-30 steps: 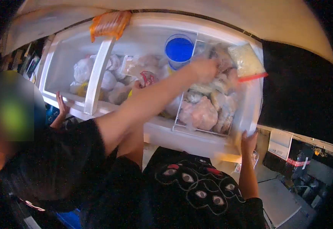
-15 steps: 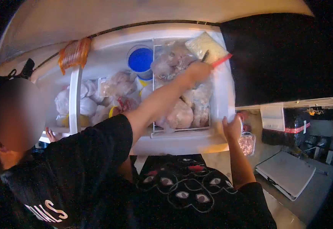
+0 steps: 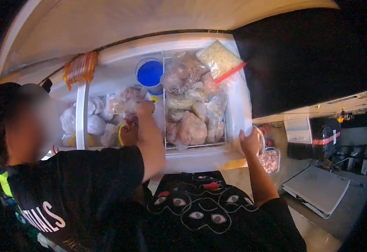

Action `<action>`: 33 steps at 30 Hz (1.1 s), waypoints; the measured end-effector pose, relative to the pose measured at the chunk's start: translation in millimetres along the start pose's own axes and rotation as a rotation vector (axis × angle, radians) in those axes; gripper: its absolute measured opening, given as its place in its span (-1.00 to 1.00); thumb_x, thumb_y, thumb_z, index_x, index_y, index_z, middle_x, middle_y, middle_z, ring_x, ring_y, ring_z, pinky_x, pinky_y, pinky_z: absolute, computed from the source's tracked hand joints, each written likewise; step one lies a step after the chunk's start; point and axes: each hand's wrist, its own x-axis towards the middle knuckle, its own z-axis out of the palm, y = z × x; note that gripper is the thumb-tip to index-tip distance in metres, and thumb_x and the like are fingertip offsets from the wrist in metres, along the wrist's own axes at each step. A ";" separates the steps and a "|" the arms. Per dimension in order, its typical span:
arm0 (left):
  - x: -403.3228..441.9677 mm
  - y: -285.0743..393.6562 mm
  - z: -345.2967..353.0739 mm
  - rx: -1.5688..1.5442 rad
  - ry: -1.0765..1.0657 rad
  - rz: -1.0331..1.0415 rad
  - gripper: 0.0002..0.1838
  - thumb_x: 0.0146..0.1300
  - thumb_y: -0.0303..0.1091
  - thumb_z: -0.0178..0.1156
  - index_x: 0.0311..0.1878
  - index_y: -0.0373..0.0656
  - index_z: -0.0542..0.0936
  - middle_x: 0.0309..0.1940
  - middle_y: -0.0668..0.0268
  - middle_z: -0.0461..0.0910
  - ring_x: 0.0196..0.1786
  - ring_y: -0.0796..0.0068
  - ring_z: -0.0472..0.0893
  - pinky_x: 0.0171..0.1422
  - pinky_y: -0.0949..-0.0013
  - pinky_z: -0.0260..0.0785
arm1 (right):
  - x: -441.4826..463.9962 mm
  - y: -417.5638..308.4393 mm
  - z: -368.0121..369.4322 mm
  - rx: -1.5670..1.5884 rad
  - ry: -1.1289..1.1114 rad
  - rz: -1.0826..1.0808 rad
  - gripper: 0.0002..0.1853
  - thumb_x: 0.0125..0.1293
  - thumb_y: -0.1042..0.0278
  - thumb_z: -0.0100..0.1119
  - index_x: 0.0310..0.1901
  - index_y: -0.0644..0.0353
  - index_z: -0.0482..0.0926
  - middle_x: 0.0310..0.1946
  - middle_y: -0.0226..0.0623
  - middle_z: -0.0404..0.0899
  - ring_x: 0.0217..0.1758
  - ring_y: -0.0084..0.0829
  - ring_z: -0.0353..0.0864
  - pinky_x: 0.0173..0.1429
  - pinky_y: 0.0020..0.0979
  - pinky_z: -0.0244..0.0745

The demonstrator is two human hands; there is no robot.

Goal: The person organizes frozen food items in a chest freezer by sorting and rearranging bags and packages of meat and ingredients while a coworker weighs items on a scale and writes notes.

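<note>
My right hand (image 3: 250,142) is closed over the right front corner of a white chest freezer (image 3: 239,105). My left hand is not in view. Reaching across from the left, a co-worker's hand (image 3: 145,108) is among bagged frozen food (image 3: 126,98) in the middle section. Below it a shaded hand (image 3: 129,133), whose owner I cannot make out, is near a yellow item (image 3: 121,136) and something red. Wrapped frozen pieces (image 3: 192,130) fill the right-hand basket. A zip bag of pale grated food (image 3: 220,61), red along its seal, lies across the back right corner.
A clear tub with blue contents (image 3: 150,74) stands beside the basket. An orange packet (image 3: 80,69) hangs over the white divider (image 3: 81,113). Right of the freezer are a tray of minced meat (image 3: 271,160), a black-wrapped box (image 3: 324,136) and a flat white lid-like panel (image 3: 316,189).
The co-worker's hand has withdrawn from the zip bag and moved left to the middle section. The bag now lies fully visible. My right hand stays on the corner; the view shifted slightly.
</note>
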 end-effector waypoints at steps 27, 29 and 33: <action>70.1 49.5 35.2 0.061 0.265 0.223 -0.70 0.13 -0.22 0.02 -0.27 -0.17 0.67 -0.28 -0.01 0.62 -0.16 0.06 0.62 -0.01 0.08 0.45 | 3.7 7.3 8.1 0.045 0.024 -0.088 -0.38 0.12 -0.02 0.17 0.08 0.29 0.37 -0.13 0.11 0.57 -0.03 0.08 0.55 0.05 -0.05 0.43; 121.8 1.9 69.3 0.096 0.367 0.224 -0.76 0.09 -0.29 0.04 -0.32 -0.14 0.67 -0.32 0.01 0.63 -0.20 0.08 0.63 -0.07 0.10 0.47 | 4.1 5.3 7.6 0.018 0.026 -0.090 -0.38 0.13 -0.02 0.16 0.09 0.30 0.35 -0.08 0.13 0.54 0.01 0.09 0.53 0.08 -0.06 0.42; 74.2 -19.2 59.3 -0.063 0.274 0.149 -0.84 0.07 -0.39 0.07 -0.31 -0.14 0.62 -0.31 0.03 0.61 -0.21 0.19 0.64 -0.10 0.17 0.49 | -3.5 -12.1 -8.6 0.036 -0.067 0.010 -0.37 0.15 -0.01 0.14 0.10 0.32 0.31 0.01 0.15 0.49 0.06 0.10 0.50 0.11 -0.07 0.40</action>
